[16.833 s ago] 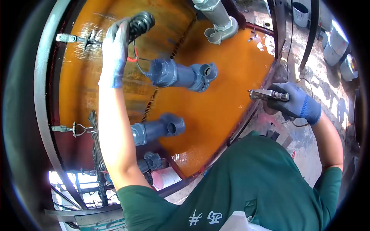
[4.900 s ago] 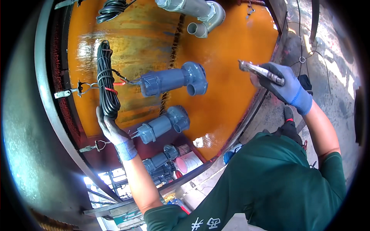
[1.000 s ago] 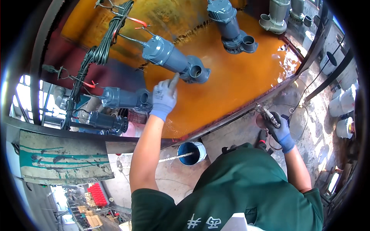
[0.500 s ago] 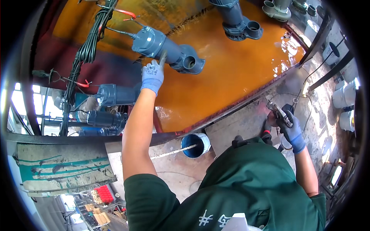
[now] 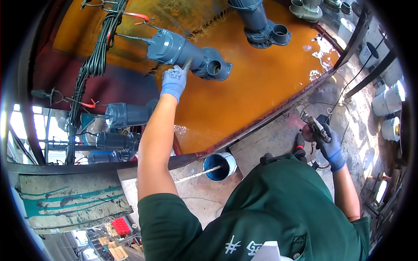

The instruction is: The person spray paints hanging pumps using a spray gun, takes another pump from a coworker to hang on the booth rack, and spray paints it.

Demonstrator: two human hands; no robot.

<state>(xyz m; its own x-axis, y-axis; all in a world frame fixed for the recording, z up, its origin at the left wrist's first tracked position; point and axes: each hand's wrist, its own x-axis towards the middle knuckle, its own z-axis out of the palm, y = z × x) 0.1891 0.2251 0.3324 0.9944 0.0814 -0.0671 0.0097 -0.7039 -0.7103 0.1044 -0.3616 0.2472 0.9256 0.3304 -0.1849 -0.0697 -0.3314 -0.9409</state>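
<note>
My left hand [image 5: 174, 81], in a pale blue and grey glove, reaches up to a blue-grey submersible pump [image 5: 178, 50] hanging on its side. Its index finger is stretched out, with a dark, stained tip against the pump's lower side; the other fingers look partly bent, and nothing is held. Down at the right, my right hand [image 5: 329, 147], also gloved, is wrapped round a metal spray gun [image 5: 317, 126] with a round reddish cup below it. A second blue-grey pump [image 5: 258, 26] hangs farther right, and another [image 5: 128, 114] lies left of my forearm.
Behind the pumps stands an orange, wet-looking panel [image 5: 244, 95] with a dark red edge. A bundle of black cables [image 5: 96, 61] and red hooks [image 5: 137, 16] hang at left. A blue-lined bucket [image 5: 217, 168] with a stick stands by my body. White buckets [image 5: 387, 102] line the right.
The view has shifted slightly, so the pumps sit a little farther left. My left finger stays at the pump, and my right hand still holds the spray gun low.
</note>
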